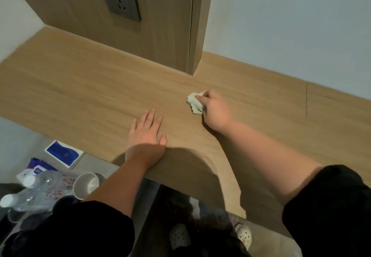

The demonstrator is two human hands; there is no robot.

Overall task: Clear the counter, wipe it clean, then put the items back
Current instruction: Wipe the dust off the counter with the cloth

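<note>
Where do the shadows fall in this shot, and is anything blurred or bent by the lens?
Head view: a shadow lies on the counter near its front edge, between the arms, and darkens the wrist of the left hand. Head view: the plastic bottles and the cup at lower left look soft. Head view: the wide lens tilts the wood panel; no glare shows.

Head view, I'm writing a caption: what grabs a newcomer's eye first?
The right hand grips a crumpled white cloth on the wooden counter, while the left hand rests flat near its front edge. Lower left, off the counter, sit a paper cup, plastic bottles and a blue-and-white box.
</note>
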